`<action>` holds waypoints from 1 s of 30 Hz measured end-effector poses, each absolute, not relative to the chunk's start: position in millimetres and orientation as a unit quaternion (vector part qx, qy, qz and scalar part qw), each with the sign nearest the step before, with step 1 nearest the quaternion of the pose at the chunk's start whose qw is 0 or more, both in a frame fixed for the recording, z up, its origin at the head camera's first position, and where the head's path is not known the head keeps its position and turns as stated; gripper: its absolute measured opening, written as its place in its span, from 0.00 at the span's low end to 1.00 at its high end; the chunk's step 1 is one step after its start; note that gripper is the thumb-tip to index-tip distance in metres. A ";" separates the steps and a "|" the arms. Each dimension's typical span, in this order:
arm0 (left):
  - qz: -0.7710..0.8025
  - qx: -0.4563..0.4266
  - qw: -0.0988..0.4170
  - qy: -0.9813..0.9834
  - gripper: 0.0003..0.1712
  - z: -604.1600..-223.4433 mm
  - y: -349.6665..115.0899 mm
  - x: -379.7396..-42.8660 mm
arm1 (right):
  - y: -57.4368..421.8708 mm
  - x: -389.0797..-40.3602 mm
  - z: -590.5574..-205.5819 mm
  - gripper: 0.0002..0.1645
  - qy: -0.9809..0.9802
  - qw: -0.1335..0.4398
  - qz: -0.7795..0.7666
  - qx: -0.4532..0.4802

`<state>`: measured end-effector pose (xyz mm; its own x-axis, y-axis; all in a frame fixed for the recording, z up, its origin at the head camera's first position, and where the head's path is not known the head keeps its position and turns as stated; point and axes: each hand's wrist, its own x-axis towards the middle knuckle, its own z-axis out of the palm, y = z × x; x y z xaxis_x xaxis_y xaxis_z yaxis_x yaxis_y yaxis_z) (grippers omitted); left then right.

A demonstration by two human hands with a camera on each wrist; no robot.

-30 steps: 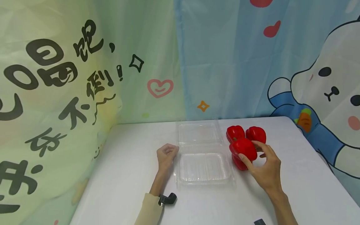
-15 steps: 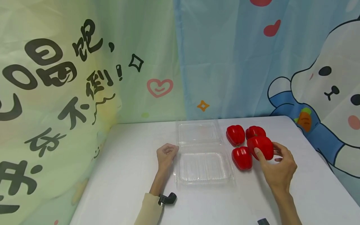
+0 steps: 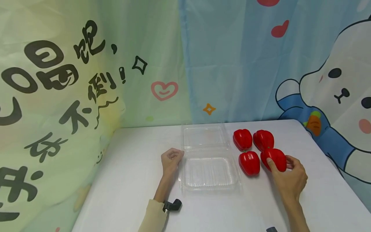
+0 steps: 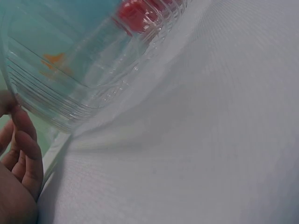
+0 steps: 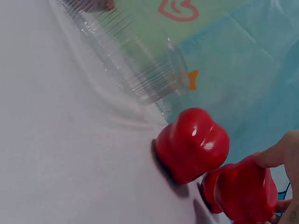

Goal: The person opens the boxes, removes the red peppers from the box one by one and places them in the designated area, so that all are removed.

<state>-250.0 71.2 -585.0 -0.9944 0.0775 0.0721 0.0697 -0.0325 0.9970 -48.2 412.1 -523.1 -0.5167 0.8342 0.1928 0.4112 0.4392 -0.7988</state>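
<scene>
My right hand (image 3: 290, 178) grips a glossy red bell pepper (image 3: 273, 159) between thumb and fingers, at the right of the table. In the right wrist view that held bell pepper (image 5: 246, 190) looks tilted, with its base low by the table; whether it touches the cloth I cannot tell. Another bell pepper (image 3: 249, 163) lies just to its left. My left hand (image 3: 171, 161) pinches the left rim of an opened clear plastic clamshell box (image 3: 211, 172). In the left wrist view, thumb and fingertip meet at the box's rim (image 4: 15, 95).
Two further red bell peppers stand behind, one at back left (image 3: 242, 140) and one at back right (image 3: 263, 140). The box's lid (image 3: 205, 137) lies flat towards the curtain (image 3: 232, 64). White cloth covers the table (image 3: 136, 154).
My right hand has carried the bell pepper rightward from above the front-left pepper, then lowered it beside that one. My left hand stays at the box rim.
</scene>
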 end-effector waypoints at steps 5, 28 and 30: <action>0.718 0.060 0.001 0.693 0.07 -585.5 69.9 -250.1 | 414.9 -47.6 -531.9 0.45 -0.797 0.278 0.353 -0.403; 0.717 0.055 0.001 0.695 0.06 -583.9 71.2 -249.7 | 418.6 -49.2 -541.7 0.48 -0.788 0.243 0.373 -0.425; 0.717 0.056 0.002 0.695 0.07 -584.6 71.1 -249.6 | 418.6 -48.8 -541.5 0.48 -0.789 0.241 0.372 -0.425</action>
<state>-249.6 71.1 -584.6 -0.9938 0.0798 0.0773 0.0748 -0.0339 0.9966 -48.8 418.6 -541.5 -0.5214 0.8509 0.0640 0.4915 0.3608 -0.7926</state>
